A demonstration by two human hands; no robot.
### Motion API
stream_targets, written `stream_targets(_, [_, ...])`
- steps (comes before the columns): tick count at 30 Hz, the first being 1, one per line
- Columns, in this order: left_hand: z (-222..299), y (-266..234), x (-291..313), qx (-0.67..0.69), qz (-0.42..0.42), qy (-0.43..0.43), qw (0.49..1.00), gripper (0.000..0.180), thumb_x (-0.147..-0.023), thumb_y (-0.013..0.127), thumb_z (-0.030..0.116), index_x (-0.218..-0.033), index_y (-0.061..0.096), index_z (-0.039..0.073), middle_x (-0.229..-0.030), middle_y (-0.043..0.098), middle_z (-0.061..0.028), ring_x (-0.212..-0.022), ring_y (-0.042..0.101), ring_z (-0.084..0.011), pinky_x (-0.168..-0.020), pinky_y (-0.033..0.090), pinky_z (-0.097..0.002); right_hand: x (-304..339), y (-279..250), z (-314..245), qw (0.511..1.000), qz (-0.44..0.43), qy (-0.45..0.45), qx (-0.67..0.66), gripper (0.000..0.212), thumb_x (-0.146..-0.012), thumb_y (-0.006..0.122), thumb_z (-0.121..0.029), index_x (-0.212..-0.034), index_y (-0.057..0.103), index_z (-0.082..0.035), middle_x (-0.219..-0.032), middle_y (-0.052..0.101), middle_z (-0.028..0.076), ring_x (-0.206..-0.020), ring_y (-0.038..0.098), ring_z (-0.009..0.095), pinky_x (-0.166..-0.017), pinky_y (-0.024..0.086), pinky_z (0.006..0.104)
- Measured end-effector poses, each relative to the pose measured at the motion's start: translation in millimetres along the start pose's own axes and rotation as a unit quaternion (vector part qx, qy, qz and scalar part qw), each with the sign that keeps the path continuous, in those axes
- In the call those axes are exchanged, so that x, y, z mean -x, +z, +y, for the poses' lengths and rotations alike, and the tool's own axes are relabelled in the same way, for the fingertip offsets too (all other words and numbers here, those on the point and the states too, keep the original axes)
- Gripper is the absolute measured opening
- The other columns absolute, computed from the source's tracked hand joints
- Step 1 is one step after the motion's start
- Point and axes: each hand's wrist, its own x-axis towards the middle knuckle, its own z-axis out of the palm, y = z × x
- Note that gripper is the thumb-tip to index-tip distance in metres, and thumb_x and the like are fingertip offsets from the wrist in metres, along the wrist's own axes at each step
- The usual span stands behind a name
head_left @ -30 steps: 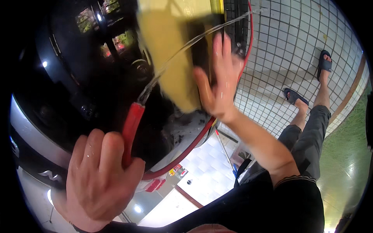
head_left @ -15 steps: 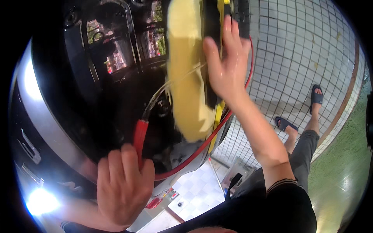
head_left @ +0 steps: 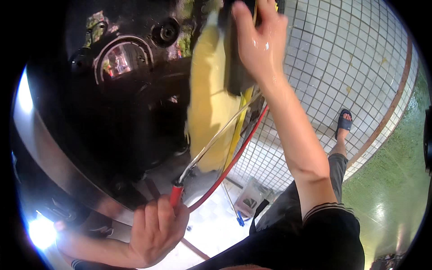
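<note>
My left hand (head_left: 157,227) is closed around a red hose (head_left: 177,195), just behind its open end. A thin stream of water (head_left: 211,143) shoots from it up and right, toward the lower end of a long dark sanding block (head_left: 234,63). My right hand (head_left: 265,42) grips that block, thumb on its left and fingers over the right side, partly cut off at the top. The block lies along the right side of a wet, yellow filler patch (head_left: 213,114) on a glossy black car panel (head_left: 135,112). Yellow tape (head_left: 235,135) runs beside the patch.
The rest of the hose (head_left: 234,162) curves up along the panel's edge. White floor tiles (head_left: 342,67) and a wet green floor (head_left: 382,202) lie to the right. My sandalled foot (head_left: 344,123) stands on the tiles. A translucent box (head_left: 252,198) stands below the panel. A bright lamp (head_left: 42,231) glares at lower left.
My right hand and the block have moved up along the filler patch. My left hand with the hose has shifted right and down, and the water stream now points more to the right of the patch.
</note>
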Motion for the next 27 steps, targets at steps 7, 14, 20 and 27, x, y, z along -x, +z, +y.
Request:
stream_targets(7, [-13.5, 3.9, -13.7, 0.030, 0.063, 0.006, 0.998, 0.044, -0.075, 0.089, 0.012, -0.113, 0.068, 0.020, -0.110, 0.055, -0.0192, -0.085, 0.062, -0.0297, -0.061, 0.048, -0.0380, 100.5, -11.2, 0.9, 0.998, -0.052, 0.024, 0.015, 0.077, -0.097, 0.063, -0.020, -0.160, 0.031, 0.010, -0.163, 0.033, 0.036, -0.129, 0.042, 0.042, -0.110, 0.030, 0.0461])
stream_targets(14, [-8.1, 2.6, -11.0, 0.070, 0.074, -0.004, 0.995, 0.047, -0.074, 0.086, 0.010, -0.115, 0.067, 0.018, -0.114, 0.053, -0.0183, -0.088, 0.061, -0.0258, -0.064, 0.049, -0.0339, 2.3, -4.1, 1.8, 1.000, -0.020, 0.003, -0.011, 0.065, -0.096, 0.064, -0.021, -0.154, 0.044, 0.002, -0.144, 0.054, 0.025, -0.103, 0.053, 0.038, -0.102, 0.036, 0.0422])
stream_targets(20, [-22.0, -10.4, -21.3, 0.082, 0.108, 0.001, 0.991, 0.050, -0.072, 0.084, 0.004, -0.116, 0.066, 0.020, -0.113, 0.053, -0.0155, -0.091, 0.059, -0.0221, -0.064, 0.048, -0.0304, 27.8, -8.0, -1.2, 0.998, -0.042, 0.043, -0.023, 0.078, -0.096, 0.067, -0.023, -0.161, 0.033, 0.006, -0.163, 0.036, 0.031, -0.111, 0.046, 0.040, -0.105, 0.035, 0.0469])
stream_targets(27, [-20.7, -7.9, -20.6, 0.093, 0.093, -0.017, 0.991, 0.053, -0.072, 0.086, 0.005, -0.119, 0.066, 0.020, -0.113, 0.052, -0.0152, -0.087, 0.059, -0.0219, -0.062, 0.047, -0.0306, 69.9, -15.1, 2.7, 0.996, -0.083, 0.019, -0.036, 0.076, -0.097, 0.063, -0.022, -0.160, 0.033, 0.008, -0.164, 0.033, 0.034, -0.110, 0.049, 0.039, -0.108, 0.032, 0.0439])
